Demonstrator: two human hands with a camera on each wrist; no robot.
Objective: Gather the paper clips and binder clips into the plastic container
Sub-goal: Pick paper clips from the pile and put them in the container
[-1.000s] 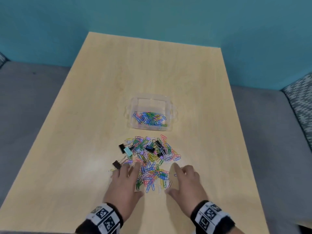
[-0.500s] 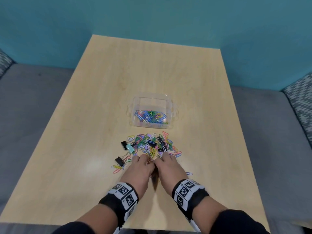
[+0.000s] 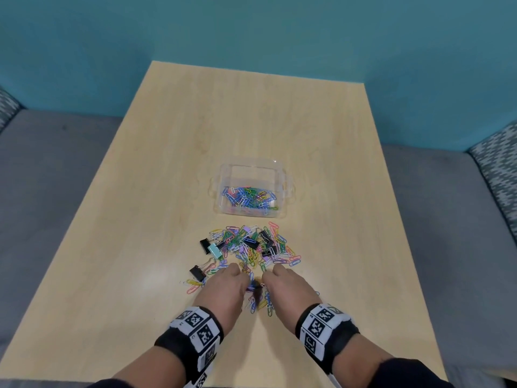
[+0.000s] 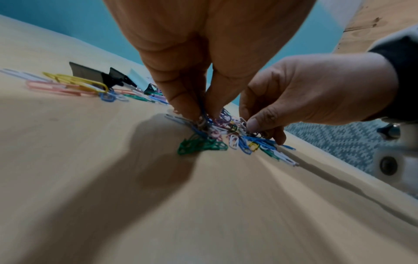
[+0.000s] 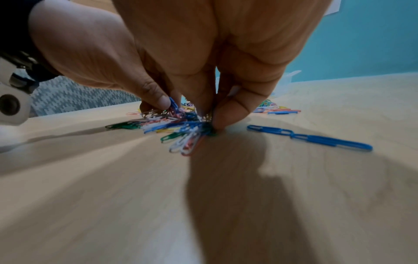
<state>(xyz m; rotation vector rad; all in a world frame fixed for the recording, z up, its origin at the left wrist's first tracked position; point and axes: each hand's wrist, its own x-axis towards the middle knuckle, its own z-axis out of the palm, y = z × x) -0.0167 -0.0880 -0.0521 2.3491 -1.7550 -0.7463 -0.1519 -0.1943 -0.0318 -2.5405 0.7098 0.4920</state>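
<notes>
You have a first batch of paper clips lying in the plastic container (image 3: 280,175), but most remain: the heap (image 3: 249,245) with several binder clips (image 3: 205,244) lies on the table (image 3: 167,191) just before it. Your left hand (image 3: 225,285) and right hand (image 3: 291,287) are each pinching a bunch at the heap's near edge. How many clips each holds is hidden under your fingers.

Wooden table (image 3: 251,121), teal wall (image 3: 251,32)
</notes>
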